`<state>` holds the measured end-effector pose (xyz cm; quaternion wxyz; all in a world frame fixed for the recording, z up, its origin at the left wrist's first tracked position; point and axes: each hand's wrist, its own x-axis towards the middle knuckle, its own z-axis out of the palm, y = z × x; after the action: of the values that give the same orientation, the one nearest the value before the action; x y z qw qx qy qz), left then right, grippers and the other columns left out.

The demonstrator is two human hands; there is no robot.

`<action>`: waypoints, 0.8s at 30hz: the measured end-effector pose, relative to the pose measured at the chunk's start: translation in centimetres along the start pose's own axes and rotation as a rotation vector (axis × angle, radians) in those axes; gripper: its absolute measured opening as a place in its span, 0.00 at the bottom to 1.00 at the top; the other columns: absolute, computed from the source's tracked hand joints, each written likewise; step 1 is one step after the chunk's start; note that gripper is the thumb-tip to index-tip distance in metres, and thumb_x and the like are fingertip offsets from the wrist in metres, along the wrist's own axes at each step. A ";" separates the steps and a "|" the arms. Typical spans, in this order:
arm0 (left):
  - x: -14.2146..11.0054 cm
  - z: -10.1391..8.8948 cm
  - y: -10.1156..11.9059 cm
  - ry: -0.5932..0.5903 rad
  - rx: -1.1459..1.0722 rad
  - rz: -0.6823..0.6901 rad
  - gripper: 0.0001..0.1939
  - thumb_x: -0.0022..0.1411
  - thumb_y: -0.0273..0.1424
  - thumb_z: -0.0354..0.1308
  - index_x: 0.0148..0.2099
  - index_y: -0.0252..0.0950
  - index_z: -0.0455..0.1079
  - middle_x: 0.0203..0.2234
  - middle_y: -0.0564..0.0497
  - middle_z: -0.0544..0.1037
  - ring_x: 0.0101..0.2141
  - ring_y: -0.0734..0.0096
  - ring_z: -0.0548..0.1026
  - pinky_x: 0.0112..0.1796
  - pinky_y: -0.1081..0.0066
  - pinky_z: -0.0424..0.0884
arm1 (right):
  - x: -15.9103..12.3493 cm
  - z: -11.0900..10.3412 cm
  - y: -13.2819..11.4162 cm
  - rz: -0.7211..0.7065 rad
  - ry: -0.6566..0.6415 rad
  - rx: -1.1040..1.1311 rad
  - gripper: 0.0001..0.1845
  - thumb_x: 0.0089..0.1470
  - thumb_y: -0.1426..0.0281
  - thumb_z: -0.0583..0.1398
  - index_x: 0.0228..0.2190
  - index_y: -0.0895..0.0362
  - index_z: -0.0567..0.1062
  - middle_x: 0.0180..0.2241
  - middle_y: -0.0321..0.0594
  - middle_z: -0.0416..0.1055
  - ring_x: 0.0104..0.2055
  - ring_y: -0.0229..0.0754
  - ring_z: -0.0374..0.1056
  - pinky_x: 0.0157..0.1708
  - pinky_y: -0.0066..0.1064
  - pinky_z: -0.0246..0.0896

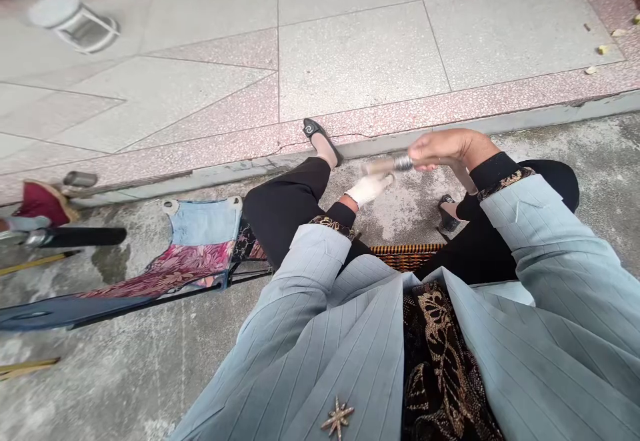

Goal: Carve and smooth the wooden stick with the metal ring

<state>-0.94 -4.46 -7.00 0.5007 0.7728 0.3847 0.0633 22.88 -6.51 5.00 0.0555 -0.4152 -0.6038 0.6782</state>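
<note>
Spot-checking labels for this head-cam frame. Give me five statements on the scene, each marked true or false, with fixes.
1. The right hand grips a rod-like tool. True.
2. The left hand wears a black glove. False: its covering is whitish.
3. A silvery wrap circles the tool close to the right hand's fingers. True.
4. The white-topped stool is on the rough concrete. False: it is on the smoother, paneled floor beyond the curb.
5. The brooch on the jacket is round. False: it is star-shaped.
</note>
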 end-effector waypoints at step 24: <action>-0.7 1.1 1.8 -0.040 -0.071 0.081 0.17 0.66 0.40 0.48 0.35 0.32 0.69 0.22 0.54 0.65 0.24 0.76 0.60 0.28 0.74 0.58 | 2.0 -0.2 -0.3 0.236 0.551 -0.232 0.27 0.66 0.51 0.49 0.35 0.61 0.72 0.28 0.47 0.72 0.26 0.38 0.65 0.29 0.29 0.61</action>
<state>0.05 -6.07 -5.80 0.5323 0.7707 0.3407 0.0815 21.58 -5.18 4.30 0.0901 -0.6539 -0.5871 0.4687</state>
